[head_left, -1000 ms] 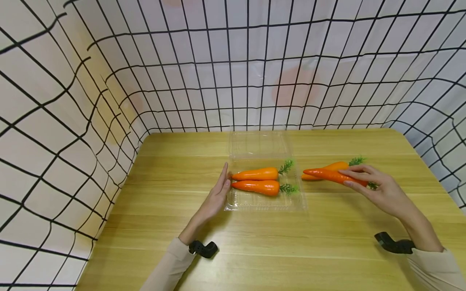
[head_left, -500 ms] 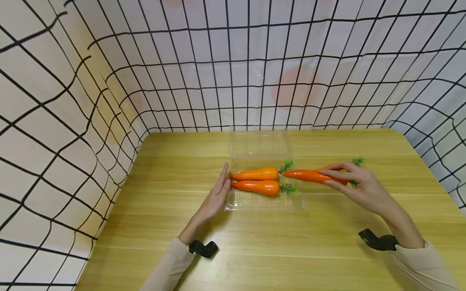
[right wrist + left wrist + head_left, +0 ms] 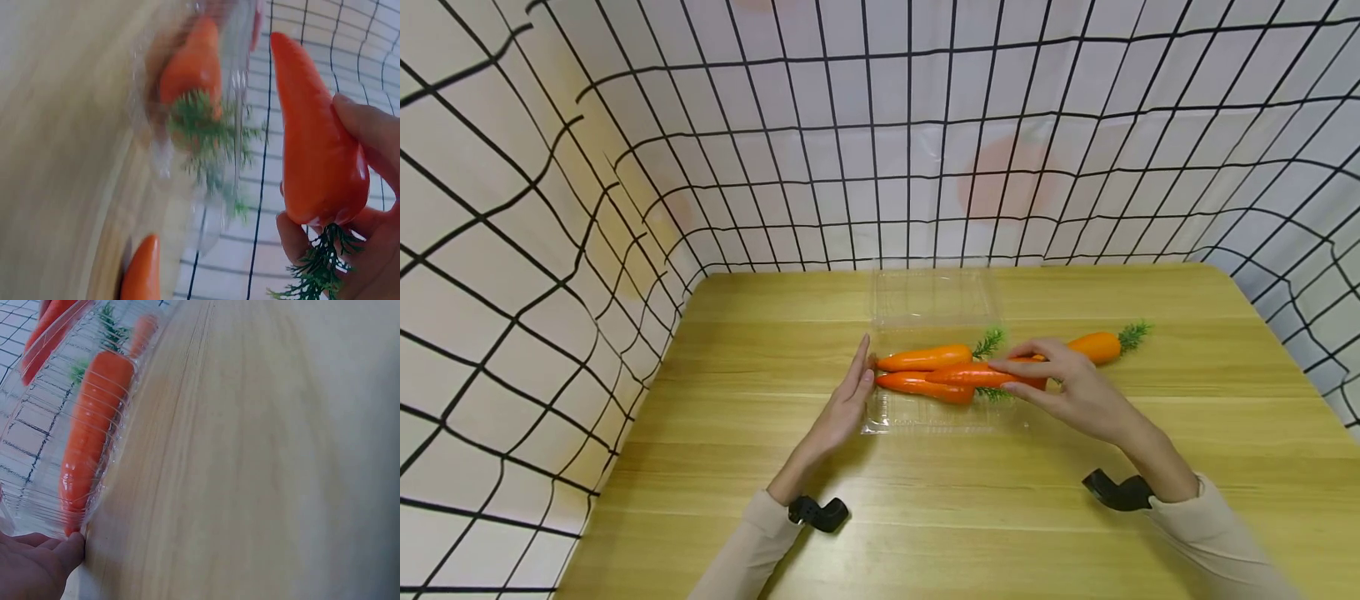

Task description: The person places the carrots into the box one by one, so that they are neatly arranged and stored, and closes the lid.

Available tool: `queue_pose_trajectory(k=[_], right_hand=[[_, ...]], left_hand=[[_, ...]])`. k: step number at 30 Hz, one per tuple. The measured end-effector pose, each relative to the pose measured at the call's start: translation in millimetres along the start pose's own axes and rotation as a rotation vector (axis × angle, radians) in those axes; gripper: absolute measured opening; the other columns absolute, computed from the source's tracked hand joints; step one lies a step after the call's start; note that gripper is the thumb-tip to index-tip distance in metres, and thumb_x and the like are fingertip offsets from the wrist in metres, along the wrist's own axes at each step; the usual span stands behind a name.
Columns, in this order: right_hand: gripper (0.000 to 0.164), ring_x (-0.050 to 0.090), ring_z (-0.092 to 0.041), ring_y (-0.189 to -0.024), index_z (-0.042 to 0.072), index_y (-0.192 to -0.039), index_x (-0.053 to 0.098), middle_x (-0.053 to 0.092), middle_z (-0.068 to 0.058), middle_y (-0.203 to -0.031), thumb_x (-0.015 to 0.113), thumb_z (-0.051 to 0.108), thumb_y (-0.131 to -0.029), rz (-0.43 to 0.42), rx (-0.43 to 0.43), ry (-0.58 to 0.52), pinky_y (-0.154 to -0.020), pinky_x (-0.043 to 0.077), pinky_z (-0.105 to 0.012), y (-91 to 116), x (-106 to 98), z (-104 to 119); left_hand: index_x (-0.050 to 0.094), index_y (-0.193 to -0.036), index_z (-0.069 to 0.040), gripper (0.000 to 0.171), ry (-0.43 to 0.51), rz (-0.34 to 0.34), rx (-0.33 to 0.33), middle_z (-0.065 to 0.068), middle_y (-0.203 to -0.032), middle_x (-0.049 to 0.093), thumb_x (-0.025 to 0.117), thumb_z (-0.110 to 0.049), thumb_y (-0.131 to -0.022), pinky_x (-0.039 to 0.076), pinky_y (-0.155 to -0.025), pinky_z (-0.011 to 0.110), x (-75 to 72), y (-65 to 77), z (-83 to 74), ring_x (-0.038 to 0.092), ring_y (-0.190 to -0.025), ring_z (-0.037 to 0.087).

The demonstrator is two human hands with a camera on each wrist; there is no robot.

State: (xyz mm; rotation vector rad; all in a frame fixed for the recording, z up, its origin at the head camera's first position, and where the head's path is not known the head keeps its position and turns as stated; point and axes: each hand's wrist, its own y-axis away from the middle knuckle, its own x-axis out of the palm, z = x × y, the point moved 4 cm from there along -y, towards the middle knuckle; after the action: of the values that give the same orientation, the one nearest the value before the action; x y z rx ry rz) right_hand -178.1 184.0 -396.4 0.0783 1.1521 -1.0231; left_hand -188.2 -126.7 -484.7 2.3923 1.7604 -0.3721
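A clear plastic clamshell box [image 3: 925,421] lies open on the table, its lid [image 3: 932,296] folded back toward the mesh. Two carrots with green tops lie side by side in it: the far carrot [image 3: 921,358] and the near carrot [image 3: 917,383]. My left hand [image 3: 844,408] rests with straight fingers against the box's left side, by the carrot tips. Above the box's right part, my right hand [image 3: 1075,387] pinches a third, red-orange carrot [image 3: 315,137] near its thick end, tip pointing left. The held carrot overlaps the near one in the head view.
Another carrot [image 3: 1096,346] lies on the wooden table [image 3: 925,517] to the right of the box, partly behind my right hand. Black wire mesh [image 3: 910,175] over white sheeting stands at the back and both sides.
My right hand has carried the held carrot leftward, from above the loose carrot on the right to over the box. My left hand has stayed in place at the box's side.
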Motion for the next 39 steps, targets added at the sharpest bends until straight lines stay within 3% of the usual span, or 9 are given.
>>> queue_pose_trajectory(k=[9, 15, 21, 31, 39], right_hand=[[0.044, 0.064, -0.017, -0.098, 0.019, -0.124, 0.078, 0.071, -0.003, -0.114, 0.085, 0.006, -0.082, 0.011, -0.030, 0.088, -0.075, 0.054, -0.032, -11.2, 22.2, 14.6], [0.037, 0.060, -0.012, -0.089, 0.017, -0.121, 0.079, 0.071, -0.004, -0.111, 0.085, 0.014, -0.084, 0.041, -0.029, 0.093, -0.067, 0.049, -0.025, -15.2, 32.8, 20.0], [0.035, 0.061, -0.016, -0.100, 0.017, -0.121, 0.079, 0.070, -0.001, -0.112, 0.084, 0.020, -0.087, 0.099, -0.005, 0.089, -0.077, 0.055, -0.034, -16.3, 45.1, 20.9], [0.034, 0.063, -0.027, -0.110, 0.013, -0.123, 0.078, 0.070, -0.009, -0.116, 0.082, 0.018, -0.089, 0.111, -0.007, 0.094, -0.091, 0.059, -0.049, -13.5, 58.0, 19.4], [0.036, 0.060, -0.024, -0.112, 0.012, -0.130, 0.074, 0.067, -0.009, -0.121, 0.075, 0.011, -0.094, 0.119, -0.045, 0.079, -0.088, 0.055, -0.045, -12.0, 61.2, 19.4]], left_hand=[[0.002, -0.168, -0.018, 0.059, -0.009, -0.002, -0.004, 0.020, -0.173, 0.014, 0.027, -0.022, -0.116, 0.020, -0.130, 0.052, -0.5, 1.3, -0.7, 0.019, -0.159, 0.036], [0.001, -0.168, -0.019, 0.059, -0.021, -0.002, -0.005, 0.011, -0.175, 0.008, 0.027, -0.024, -0.116, 0.018, -0.131, 0.050, -0.5, 1.8, -1.9, 0.019, -0.160, 0.035], [0.001, -0.168, -0.021, 0.058, -0.023, -0.002, -0.004, 0.012, -0.175, 0.010, 0.027, -0.026, -0.116, 0.017, -0.131, 0.050, 0.2, 1.8, -1.5, 0.019, -0.160, 0.035], [0.001, -0.168, -0.019, 0.058, -0.020, 0.002, 0.002, 0.017, -0.173, 0.013, 0.026, -0.023, -0.116, 0.020, -0.130, 0.051, 1.1, 0.2, -1.4, 0.020, -0.159, 0.036], [0.001, -0.168, -0.019, 0.058, -0.020, 0.001, -0.002, 0.018, -0.173, 0.013, 0.026, -0.024, -0.116, 0.019, -0.130, 0.050, 0.0, 0.8, -2.6, 0.020, -0.159, 0.035]])
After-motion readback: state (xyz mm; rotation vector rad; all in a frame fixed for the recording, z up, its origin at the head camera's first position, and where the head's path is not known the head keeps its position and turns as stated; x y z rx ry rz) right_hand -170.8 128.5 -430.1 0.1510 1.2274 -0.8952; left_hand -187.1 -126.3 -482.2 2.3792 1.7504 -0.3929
